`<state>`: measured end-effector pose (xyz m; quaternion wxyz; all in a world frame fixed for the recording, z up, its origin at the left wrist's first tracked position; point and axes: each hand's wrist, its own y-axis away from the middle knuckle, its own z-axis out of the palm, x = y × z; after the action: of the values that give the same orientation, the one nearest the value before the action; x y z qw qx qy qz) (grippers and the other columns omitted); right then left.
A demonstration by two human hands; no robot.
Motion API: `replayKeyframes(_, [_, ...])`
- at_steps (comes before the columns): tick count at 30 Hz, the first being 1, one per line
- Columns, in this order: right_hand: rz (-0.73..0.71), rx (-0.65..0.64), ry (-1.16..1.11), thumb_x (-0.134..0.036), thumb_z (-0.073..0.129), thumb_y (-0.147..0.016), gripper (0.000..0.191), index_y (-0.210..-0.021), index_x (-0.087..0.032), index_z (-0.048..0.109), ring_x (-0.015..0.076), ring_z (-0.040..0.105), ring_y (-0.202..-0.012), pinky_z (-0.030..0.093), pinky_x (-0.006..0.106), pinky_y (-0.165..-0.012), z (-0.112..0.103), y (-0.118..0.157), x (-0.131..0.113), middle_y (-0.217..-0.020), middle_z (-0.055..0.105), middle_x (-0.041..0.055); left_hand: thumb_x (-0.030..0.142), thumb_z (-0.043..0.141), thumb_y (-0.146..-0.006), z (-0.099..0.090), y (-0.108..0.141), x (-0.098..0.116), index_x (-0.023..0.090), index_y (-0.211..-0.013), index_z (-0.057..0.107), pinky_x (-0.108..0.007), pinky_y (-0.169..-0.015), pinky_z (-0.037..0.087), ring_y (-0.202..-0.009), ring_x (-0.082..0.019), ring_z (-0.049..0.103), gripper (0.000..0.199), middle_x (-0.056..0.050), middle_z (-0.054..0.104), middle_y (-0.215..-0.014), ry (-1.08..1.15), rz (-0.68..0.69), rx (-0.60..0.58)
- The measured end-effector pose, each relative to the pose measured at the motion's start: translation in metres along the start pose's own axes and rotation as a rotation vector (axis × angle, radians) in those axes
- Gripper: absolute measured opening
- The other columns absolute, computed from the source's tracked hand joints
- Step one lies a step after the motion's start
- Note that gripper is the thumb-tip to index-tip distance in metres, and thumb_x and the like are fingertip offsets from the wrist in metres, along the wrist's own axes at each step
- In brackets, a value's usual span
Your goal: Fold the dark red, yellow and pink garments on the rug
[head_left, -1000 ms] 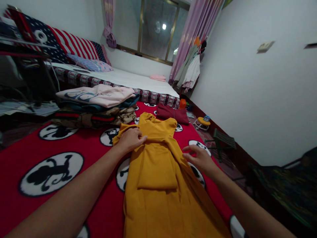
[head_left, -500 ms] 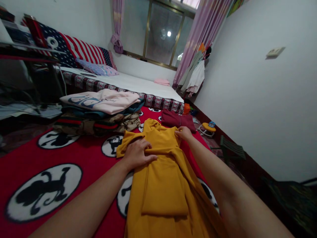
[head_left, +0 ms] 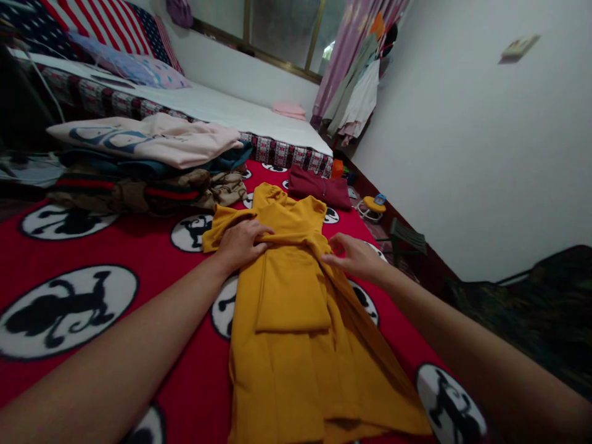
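A mustard-yellow dress (head_left: pixel 296 296) lies spread on a red blanket (head_left: pixel 185 333), bodice at the far end and skirt toward me. A rectangular folded panel of the same cloth rests on its front below the waist. My left hand (head_left: pixel 243 243) lies on the left side of the waist, thumb and fingers apart, beside the left sleeve. At the right edge of the waist is my right hand (head_left: pixel 354 254), thumb and forefinger apart, fingertips close to the cloth. Whether they touch it I cannot tell.
Left of the dress, folded clothes are stacked, a pale pink top (head_left: pixel 157 139) uppermost. A folded maroon garment (head_left: pixel 319 188) lies beyond the collar. Farther back stands a bed (head_left: pixel 222 111). A yellow-topped stool (head_left: pixel 374 205) and a dark folding stool (head_left: pixel 407 237) stand along the right wall.
My right hand has let go of the dress's right shoulder and come back toward me to the waist. My left hand stays on the waist. The view has tipped downward.
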<state>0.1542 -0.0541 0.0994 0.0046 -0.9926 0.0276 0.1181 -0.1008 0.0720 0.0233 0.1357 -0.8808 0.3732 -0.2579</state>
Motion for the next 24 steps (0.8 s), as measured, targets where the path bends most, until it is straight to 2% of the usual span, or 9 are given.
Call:
replayKeyframes(2, [0.037,-0.075,0.193,-0.055,0.065,-0.078,0.04,-0.094,-0.019,0.059,0.0251,0.064,-0.086,0.04,0.029,-0.065,-0.002,0.06,-0.003,-0.095,0.068,0.0085,0.028,0.057,-0.082,0.001,0.0,0.001,0.024,-0.109,0.07,-0.031,-0.079,0.047,-0.097,-0.024,0.06,0.031,-0.005,0.066,-0.098,-0.008,0.037,0.009])
replayKeyframes(4, [0.098,-0.184,0.256,-0.054,0.069,-0.073,0.04,-0.092,-0.021,0.058,0.0255,0.064,-0.08,0.036,0.028,-0.061,0.002,0.113,-0.002,-0.089,0.069,0.0068,0.027,0.055,-0.084,0.003,0.001,0.002,0.024,-0.112,0.069,-0.03,-0.078,0.047,-0.096,-0.023,0.059,0.032,-0.005,0.065,-0.098,-0.02,0.083,0.008])
replayKeyframes(6, [0.167,-0.249,0.245,-0.048,0.07,-0.074,0.035,-0.093,-0.021,0.059,0.0268,0.065,-0.081,0.035,0.028,-0.061,0.012,0.151,0.004,-0.089,0.069,0.0072,0.03,0.053,-0.087,0.006,0.001,0.004,0.024,-0.112,0.069,-0.029,-0.076,0.047,-0.094,-0.022,0.06,0.031,-0.006,0.065,-0.097,-0.036,0.117,0.002])
replayKeyframes(8, [0.236,-0.248,0.167,-0.04,0.064,-0.079,0.024,-0.092,-0.021,0.06,0.0258,0.065,-0.08,0.035,0.028,-0.062,0.021,0.173,0.01,-0.086,0.07,0.0073,0.032,0.05,-0.089,0.009,0.0,0.005,0.025,-0.111,0.071,-0.028,-0.072,0.046,-0.09,-0.022,0.06,0.031,-0.006,0.065,-0.095,-0.057,0.123,-0.007])
replayKeyframes(12, [0.253,-0.063,-0.147,-0.04,0.053,-0.086,0.019,-0.08,-0.021,0.056,0.0186,0.06,-0.069,0.037,0.026,-0.059,0.021,0.177,0.012,-0.074,0.065,0.002,0.027,0.047,-0.089,0.003,-0.017,0.004,0.028,-0.108,0.073,-0.029,-0.066,0.044,-0.082,-0.02,0.061,0.032,-0.005,0.064,-0.092,-0.119,0.093,0.028])
replayKeyframes(14, [0.22,0.019,-0.311,-0.042,0.053,-0.086,0.022,-0.079,-0.021,0.056,0.0171,0.058,-0.067,0.039,0.025,-0.059,0.012,0.17,0.002,-0.072,0.063,0.0007,0.026,0.047,-0.089,-0.01,-0.035,0.003,0.028,-0.106,0.074,-0.029,-0.066,0.043,-0.08,-0.02,0.06,0.032,-0.005,0.063,-0.092,-0.161,0.066,0.08])
replayKeyframes(16, [0.187,0.035,-0.462,-0.042,0.053,-0.087,0.022,-0.084,-0.021,0.058,0.0169,0.06,-0.07,0.042,0.024,-0.06,0.004,0.164,-0.012,-0.077,0.065,0.0011,0.026,0.047,-0.089,-0.029,-0.057,0.003,0.029,-0.105,0.075,-0.028,-0.066,0.041,-0.079,-0.02,0.059,0.033,-0.005,0.063,-0.093,-0.209,0.044,0.14])
replayKeyframes(20, [0.113,-0.061,-0.596,-0.041,0.056,-0.087,0.027,-0.102,-0.019,0.063,0.0161,0.061,-0.072,0.044,0.024,-0.06,0.001,0.161,-0.046,-0.084,0.068,0.0025,0.023,0.046,-0.09,-0.066,-0.09,-0.003,0.029,-0.105,0.075,-0.028,-0.063,0.038,-0.079,-0.019,0.058,0.033,-0.005,0.063,-0.096,-0.293,0.015,0.208])
replayKeyframes(24, [-0.051,-0.315,-0.663,-0.039,0.059,-0.088,0.036,-0.119,-0.022,0.063,0.0143,0.061,-0.071,0.044,0.023,-0.061,0.013,0.155,-0.068,-0.084,0.069,0.0016,0.018,0.048,-0.088,-0.075,-0.089,-0.016,0.025,-0.1,0.076,-0.029,-0.066,0.039,-0.084,-0.021,0.057,0.031,-0.008,0.063,-0.1,-0.357,-0.05,0.082])
